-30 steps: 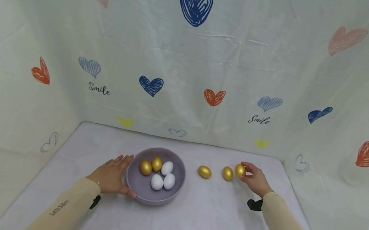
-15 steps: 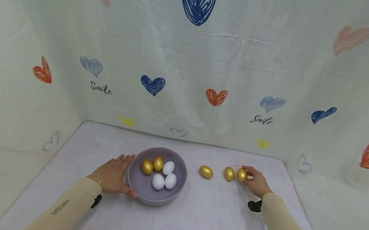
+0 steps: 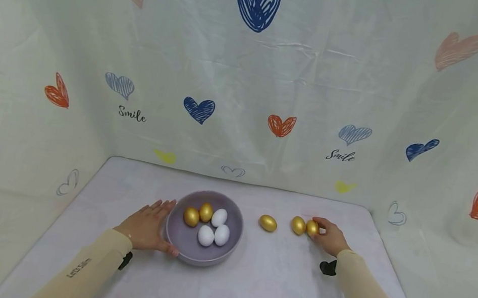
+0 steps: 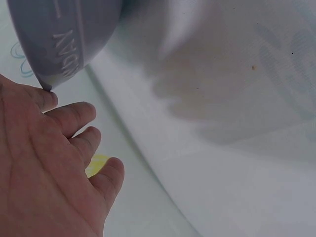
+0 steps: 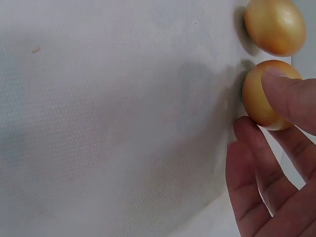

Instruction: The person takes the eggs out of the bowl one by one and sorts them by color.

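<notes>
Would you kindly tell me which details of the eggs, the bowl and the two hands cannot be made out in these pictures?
- Right wrist view: the held gold egg is half covered by the fingers; the right edge cuts off its neighbour.
- Left wrist view: the bowl shows only its outer wall; its contents are hidden and the lettering is cut off.
- Head view: the right hand hides its grip; whether the left hand presses the bowl is too small to tell.
</notes>
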Motion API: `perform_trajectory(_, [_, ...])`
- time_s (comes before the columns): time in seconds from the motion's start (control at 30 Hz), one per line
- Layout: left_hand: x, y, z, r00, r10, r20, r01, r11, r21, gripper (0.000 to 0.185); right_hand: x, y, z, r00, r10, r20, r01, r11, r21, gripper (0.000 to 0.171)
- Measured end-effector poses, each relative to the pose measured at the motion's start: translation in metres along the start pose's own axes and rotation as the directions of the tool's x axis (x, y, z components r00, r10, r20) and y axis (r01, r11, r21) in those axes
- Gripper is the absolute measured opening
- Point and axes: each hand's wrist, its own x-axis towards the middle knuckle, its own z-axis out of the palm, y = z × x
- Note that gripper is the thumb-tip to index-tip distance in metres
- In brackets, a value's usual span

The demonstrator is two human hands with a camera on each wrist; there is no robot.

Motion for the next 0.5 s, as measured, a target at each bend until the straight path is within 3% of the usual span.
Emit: perform_trajectory(0.5, [-0.0024, 0.0068, -0.0078, 1.000, -0.003, 0.020, 0.003, 1.000, 0.003, 0.141, -0.0020, -0.0026, -0.0038, 0.999, 0.021, 0.031, -0.018, 0.996, -0.082, 0.063])
